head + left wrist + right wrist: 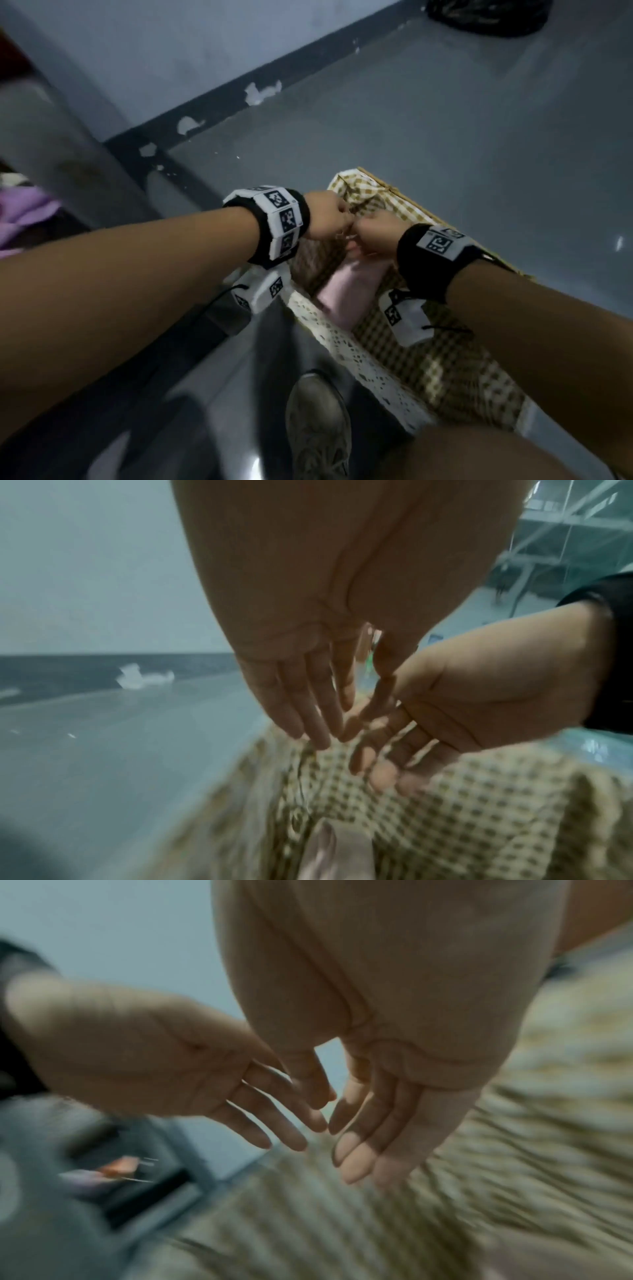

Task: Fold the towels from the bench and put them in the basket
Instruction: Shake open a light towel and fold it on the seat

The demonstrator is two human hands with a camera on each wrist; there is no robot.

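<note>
A folded pink towel (344,291) lies inside the basket (342,346), which has a checked cloth lining and a lace edge. Both hands hover just above it, close together. My left hand (327,219) has its fingers straight and holds nothing, as the left wrist view shows (318,718). My right hand (375,233) is beside it, fingers also straight and empty (356,1139). The fingertips of the two hands nearly meet. In the left wrist view the pink towel (335,853) sits below the hands, apart from them. A purple towel (24,212) lies at the far left.
The basket stands on a grey floor (445,120) near a wall with a dark baseboard (212,102). A shoe (318,421) is just left of the basket's near end. A black bag (486,17) lies far back on the right.
</note>
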